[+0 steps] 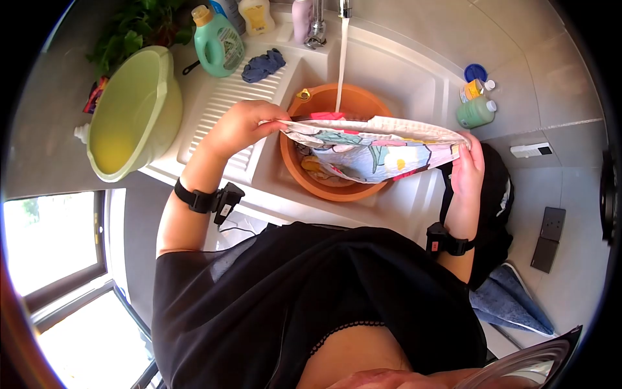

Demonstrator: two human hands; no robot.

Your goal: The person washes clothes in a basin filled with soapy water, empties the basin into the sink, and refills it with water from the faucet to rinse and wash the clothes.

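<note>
A colourful patterned cloth (382, 155) with a pale edge is stretched between my two hands above an orange basin (304, 178). My left hand (249, 126) pinches its left end. At the cloth's right end, the fingers of my right hand (468, 162) are closed on the corner. The basin stands in the white sink (414, 81), and water (341, 65) runs from the tap (345, 9) into it, behind the cloth. Below the cloth's left part, more fabric (317, 167) shows inside the basin.
A large pale green tub (170, 107) stands at the left. A green detergent bottle (219, 48) and a dark blue crumpled cloth (264, 65) are by the ribbed drainboard (223, 104). Small bottles (476, 111) stand at the right. Dark fabric (494, 214) hangs beside my right arm.
</note>
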